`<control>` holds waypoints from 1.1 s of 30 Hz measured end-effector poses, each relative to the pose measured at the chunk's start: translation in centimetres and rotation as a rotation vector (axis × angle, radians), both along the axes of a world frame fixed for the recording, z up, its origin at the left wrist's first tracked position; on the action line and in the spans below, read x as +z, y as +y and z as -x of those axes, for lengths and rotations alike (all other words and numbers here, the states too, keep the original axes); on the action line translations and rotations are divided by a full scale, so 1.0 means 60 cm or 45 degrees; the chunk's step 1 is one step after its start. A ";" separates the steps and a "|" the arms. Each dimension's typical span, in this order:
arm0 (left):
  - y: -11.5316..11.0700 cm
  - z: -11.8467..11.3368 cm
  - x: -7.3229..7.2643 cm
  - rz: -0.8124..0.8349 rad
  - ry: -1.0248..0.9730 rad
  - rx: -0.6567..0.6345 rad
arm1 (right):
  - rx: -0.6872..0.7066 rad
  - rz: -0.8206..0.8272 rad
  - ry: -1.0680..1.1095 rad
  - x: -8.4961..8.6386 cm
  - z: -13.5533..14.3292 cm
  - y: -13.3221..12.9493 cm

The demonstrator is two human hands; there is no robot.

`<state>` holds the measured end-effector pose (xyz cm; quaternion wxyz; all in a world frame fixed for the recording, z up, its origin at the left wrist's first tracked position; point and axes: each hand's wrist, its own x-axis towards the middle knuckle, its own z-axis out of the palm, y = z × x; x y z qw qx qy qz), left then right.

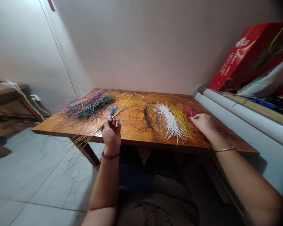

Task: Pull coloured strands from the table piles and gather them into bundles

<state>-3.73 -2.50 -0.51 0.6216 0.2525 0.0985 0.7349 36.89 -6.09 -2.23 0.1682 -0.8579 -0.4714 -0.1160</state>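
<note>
Gripping yellow strands (121, 106), the nine-o'clock left hand (111, 131) may drop some if loosened; the three-o'clock right hand (204, 124) pinches beside pink strands (189, 111), contents unclear.

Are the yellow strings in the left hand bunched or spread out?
Spread out at both ends: the yellow strings fan apart on either side of the left hand, which pinches them together.

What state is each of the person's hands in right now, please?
Left hand: closed, holding a bundle of yellow strands.
Right hand: fingertips close together beside the pinkish-red strands; whether it grips any cannot be told.
</note>
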 end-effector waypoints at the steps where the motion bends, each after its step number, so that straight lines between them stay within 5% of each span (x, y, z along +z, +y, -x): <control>1: 0.000 0.000 0.000 0.000 0.001 0.000 | -0.005 -0.018 -0.001 0.000 -0.001 0.001; 12: 0.000 -0.003 0.001 0.001 -0.004 -0.008 | -0.012 0.380 0.074 0.021 0.024 -0.008; 20: -0.004 -0.006 0.003 0.009 0.028 -0.132 | 0.072 -0.004 -0.001 0.049 0.035 -0.016; 27: -0.015 -0.024 0.002 -0.003 0.153 -0.261 | 0.492 -0.431 0.003 0.103 0.198 -0.078; 33: -0.032 -0.040 -0.005 -0.165 0.422 -0.345 | 1.082 -0.625 -0.187 0.107 0.338 -0.121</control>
